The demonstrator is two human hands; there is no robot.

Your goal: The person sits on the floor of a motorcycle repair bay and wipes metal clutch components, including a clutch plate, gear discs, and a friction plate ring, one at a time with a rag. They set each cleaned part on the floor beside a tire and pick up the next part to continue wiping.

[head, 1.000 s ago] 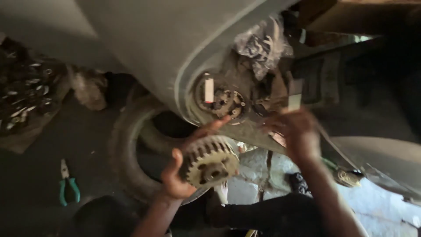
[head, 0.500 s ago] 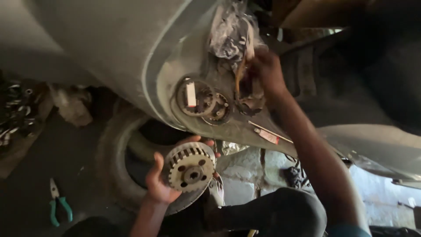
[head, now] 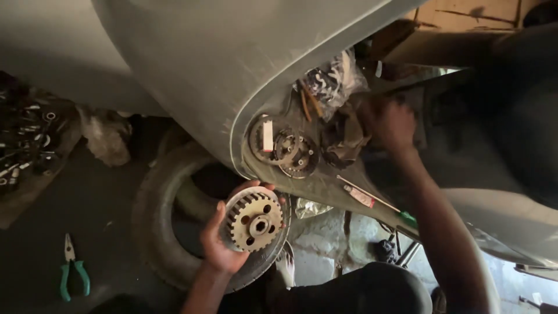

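Note:
My left hand (head: 216, 244) holds a round toothed metal hub (head: 253, 220) with several holes in its face, flat side up, over a tyre. My right hand (head: 388, 123) reaches up onto the grey footboard (head: 325, 186) of a vehicle and rests on a dark rag (head: 344, 138); whether its fingers grip the rag I cannot tell. Beside the rag lie two round metal discs (head: 296, 152) and a small white packet (head: 268, 135).
A clear plastic bag of parts (head: 332, 81) sits above the rag. A screwdriver with a green handle (head: 383, 202) and a small tube (head: 358, 196) lie on the footboard. Green-handled pliers (head: 72, 271) lie on the dark floor at left, with a tray of loose tools (head: 26, 145) beyond.
My right hand went up from in front of me to the footboard and settled on the rag. My left hand kept the toothed hub, holding it fairly steady.

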